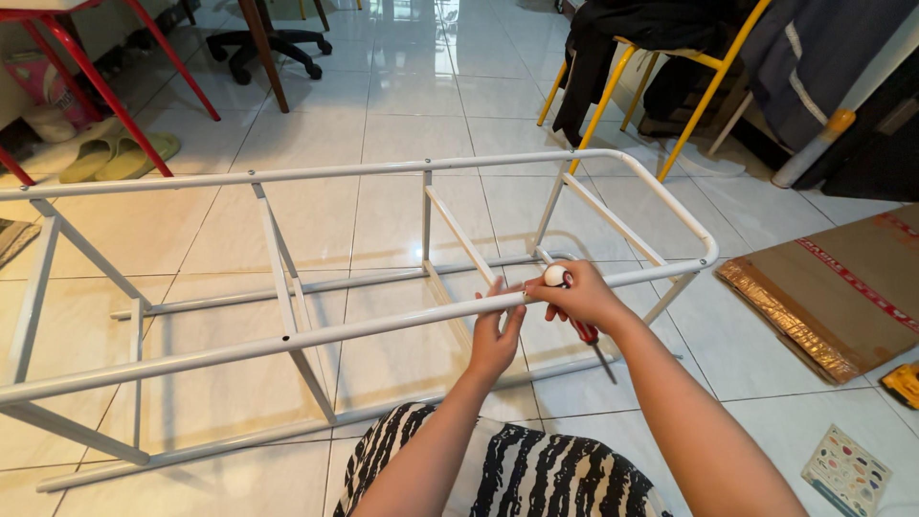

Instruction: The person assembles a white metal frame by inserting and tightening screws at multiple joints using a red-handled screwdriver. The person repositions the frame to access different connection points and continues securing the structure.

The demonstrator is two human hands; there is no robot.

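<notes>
White metal rack frame [287, 340] lay on its side on the tiled floor [402, 115], near rail running approx 8 to 2 o'clock across the view, just in front of the person's lap. Both hands met on that rail, right of centre. Left hand [498, 335] came up from 6 o'clock, fingers curled round the tube from below, gripping it. Right hand [579, 297] sat just beside it at 2 o'clock, touching the same rail, fingers closed on a small white round cap [554, 276] pinched at the tube. Same hand also kept a red-handled screwdriver [589, 340] tucked under the palm, shaft pointing down toward 5 o'clock, tip clear of the frame. Cap lay at the right hand's fingertips, so right hand was the nearer; left only steadied the tube w/ its long axis passing thru both grips.

Around: yellow chair [670, 67] w/ dark clothes at 1 o'clock, flat cardboard [833, 297] at 3 o'clock, green slippers [120, 158] at 10 o'clock, red frame legs [105, 91] near them, printed sheet [847, 469] at 4 o'clock on the floor. Striped black/white garment [517, 469] covered the lap.
</notes>
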